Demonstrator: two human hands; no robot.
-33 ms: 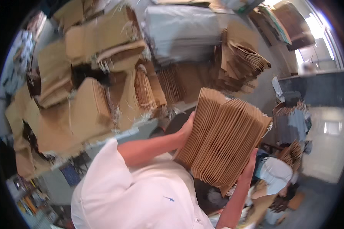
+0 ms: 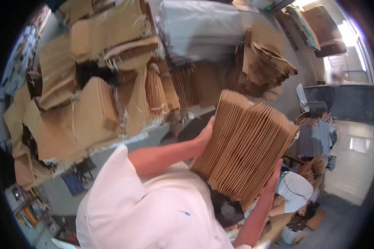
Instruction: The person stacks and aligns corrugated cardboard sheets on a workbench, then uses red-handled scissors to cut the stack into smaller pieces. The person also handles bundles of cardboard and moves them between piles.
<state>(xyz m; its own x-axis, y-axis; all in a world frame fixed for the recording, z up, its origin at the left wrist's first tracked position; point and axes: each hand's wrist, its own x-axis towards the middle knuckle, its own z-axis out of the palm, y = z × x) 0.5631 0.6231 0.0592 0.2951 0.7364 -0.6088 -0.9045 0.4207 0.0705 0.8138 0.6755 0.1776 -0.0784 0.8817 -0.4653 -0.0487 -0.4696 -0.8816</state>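
I hold a thick stack of folded brown paper sacks (image 2: pixel 245 145) in front of my chest, with its many folded edges facing up. My left hand (image 2: pixel 206 133) is closed on the stack's left side, its fingers mostly hidden behind it. On the lower right side my right hand (image 2: pixel 273 177) grips the same stack, and those fingers too are largely covered. The sacks stand tightly side by side, with a gap line running between two groups of them.
Piles of brown sacks (image 2: pixel 108 35) with frayed white threads cover the table ahead and to the left. A large pale wrapped bale (image 2: pixel 203 31) lies behind, beside a fanned sack bundle (image 2: pixel 266 62). At the lower right a person in a white top (image 2: pixel 295 191) is near more sacks.
The stack in my hands sits slightly higher and farther right in view. Both hands keep their hold on it. The surroundings have shifted a little with the camera.
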